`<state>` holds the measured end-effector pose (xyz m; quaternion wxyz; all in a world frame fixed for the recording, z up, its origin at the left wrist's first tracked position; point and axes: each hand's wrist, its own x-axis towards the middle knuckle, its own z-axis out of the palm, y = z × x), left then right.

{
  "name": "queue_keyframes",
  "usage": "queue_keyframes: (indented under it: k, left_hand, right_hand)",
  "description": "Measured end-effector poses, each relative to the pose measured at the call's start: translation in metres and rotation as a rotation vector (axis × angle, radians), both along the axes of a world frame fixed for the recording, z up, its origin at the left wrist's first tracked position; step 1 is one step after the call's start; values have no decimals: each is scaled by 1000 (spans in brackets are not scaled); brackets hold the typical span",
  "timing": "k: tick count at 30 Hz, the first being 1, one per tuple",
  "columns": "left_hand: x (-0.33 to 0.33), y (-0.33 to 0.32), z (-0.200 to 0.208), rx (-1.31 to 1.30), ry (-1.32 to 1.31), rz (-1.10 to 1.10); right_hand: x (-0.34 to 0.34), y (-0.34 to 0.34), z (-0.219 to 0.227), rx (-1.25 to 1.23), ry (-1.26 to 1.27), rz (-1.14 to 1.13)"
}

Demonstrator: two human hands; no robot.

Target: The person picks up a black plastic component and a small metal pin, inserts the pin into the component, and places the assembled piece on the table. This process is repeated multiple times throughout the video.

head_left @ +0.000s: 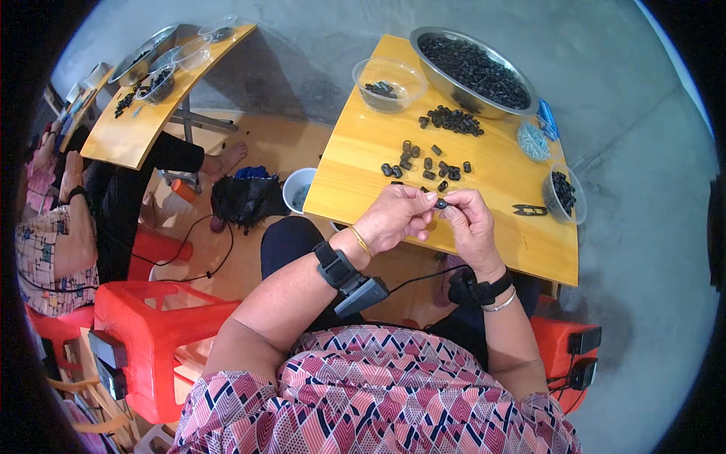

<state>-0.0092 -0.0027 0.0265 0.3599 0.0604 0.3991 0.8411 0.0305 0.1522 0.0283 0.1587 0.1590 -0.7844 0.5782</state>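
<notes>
Over the near edge of the yellow table [355, 170], my left hand [397, 216] and my right hand [470, 223] meet. Between their fingertips is a small black barrel-shaped part [441, 203], pinched from both sides. Just beyond my fingers lie several loose black barrel-shaped pieces [428, 163], some upright and some on their sides. A denser pile of small black pieces [457, 121] sits farther back. Black thread snips [529, 209] lie to the right of my right hand. Whether the held part has more than one piece is too small to tell.
A metal basin [457, 89] full of black pieces stands at the back. Clear bowls [363, 73] flank the work, one holding pale blue bits [534, 142]. A white bucket [290, 185] is left of the table. Another person sits far left; a red stool [144, 348] stands nearer.
</notes>
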Motion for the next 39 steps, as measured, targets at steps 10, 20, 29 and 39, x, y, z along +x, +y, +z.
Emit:
queue_keyframes:
  k: [10, 20, 29, 39]
  left_hand:
    - [4, -12, -11, 88, 39, -83]
    - [4, -2, -7, 77, 80, -97]
    - [6, -29, 13, -969, 1180, 406]
    - [-7, -15, -1, -1441, 1360, 263]
  right_hand:
    - [7, 94, 49, 185, 239, -596]
    - [-12, 168, 37, 437, 220, -854]
    - [-34, 49, 15, 560, -274, -68]
    - [-78, 3, 10, 838, -365, 64]
